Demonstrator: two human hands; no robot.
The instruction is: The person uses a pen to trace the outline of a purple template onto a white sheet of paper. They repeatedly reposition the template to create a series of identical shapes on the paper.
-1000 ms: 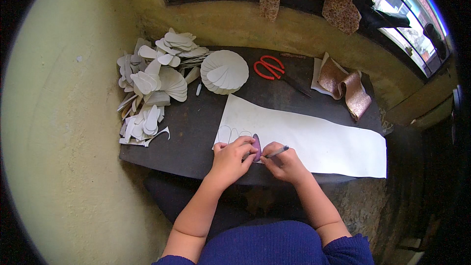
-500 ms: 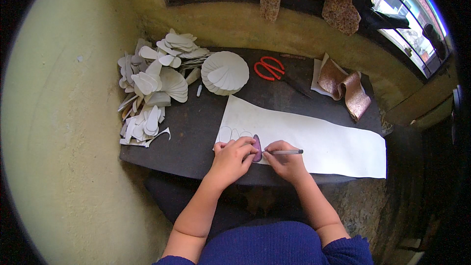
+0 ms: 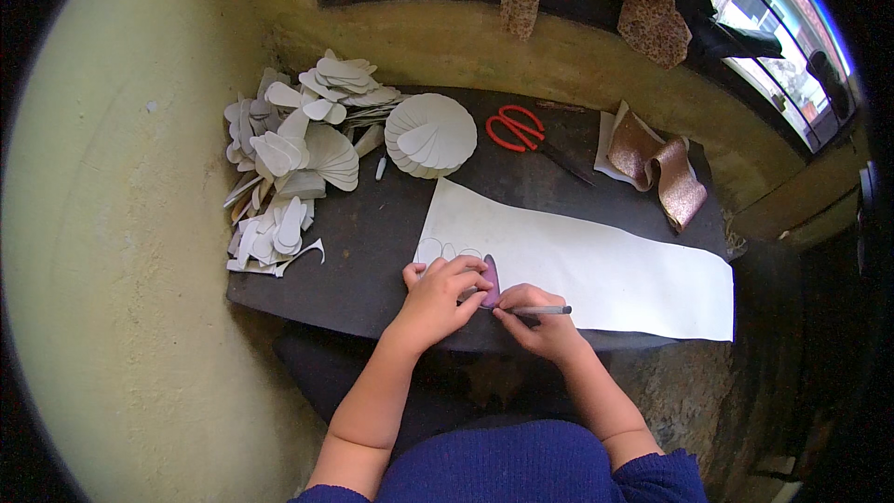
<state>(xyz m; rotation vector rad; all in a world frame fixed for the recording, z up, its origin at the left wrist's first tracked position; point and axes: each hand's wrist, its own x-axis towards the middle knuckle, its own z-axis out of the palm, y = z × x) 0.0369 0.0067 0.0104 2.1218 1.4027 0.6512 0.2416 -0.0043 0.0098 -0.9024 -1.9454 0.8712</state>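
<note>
- From where I stand, the person's left hand [image 3: 436, 300] has bent fingers touching the purple template [image 3: 492, 283]; whether they pinch it or only press, I can't tell.
- That template lies on the white sheet [image 3: 605, 270], near its left end, between the two hands.
- The right hand [image 3: 540, 324] grips a grey pen [image 3: 545, 310], its tip end close beside the template's lower edge.
- Drawn rounded outlines [image 3: 430, 250] show just beyond the left fingers.
- Farther back on the dark tabletop [image 3: 349, 270] lie red-handled scissors [image 3: 516, 129], right of a round fan of white pieces [image 3: 431, 136].
</note>
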